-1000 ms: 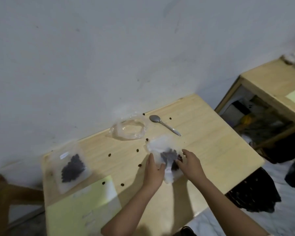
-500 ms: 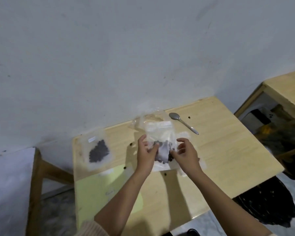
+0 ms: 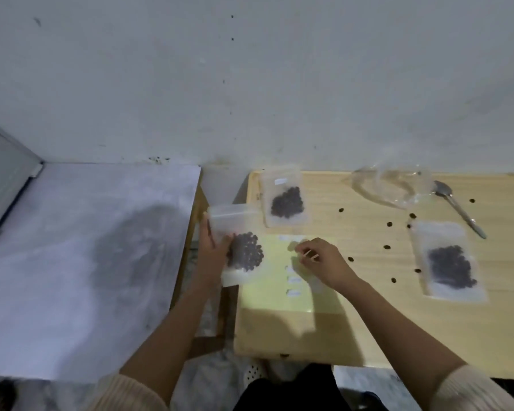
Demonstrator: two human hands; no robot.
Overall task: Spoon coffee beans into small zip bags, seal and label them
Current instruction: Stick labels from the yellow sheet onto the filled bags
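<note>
My left hand (image 3: pixel 212 247) grips a clear zip bag (image 3: pixel 238 221) with a clump of dark coffee beans in its lower half, held over the table's left edge. My right hand (image 3: pixel 318 259) hovers over the yellow label sheet (image 3: pixel 276 298), fingers curled, its fingertips pinching a small white label near the sheet's top. Several white labels sit in a column on the sheet. A second filled bag (image 3: pixel 285 200) with a label lies at the back left of the wooden table (image 3: pixel 353 330). A third filled bag (image 3: pixel 448 262) lies to the right.
A clear plastic bowl (image 3: pixel 392 185) and a metal spoon (image 3: pixel 457 206) lie at the back right. Loose coffee beans (image 3: pixel 386 247) are scattered over the tabletop. A white-covered surface (image 3: pixel 86 262) stands to the left across a narrow gap. The wall runs behind.
Both hands lifted the bag off the table. My left hand has carried it to the left edge, my right hand let go and moved onto the label sheet. The view swung left.
</note>
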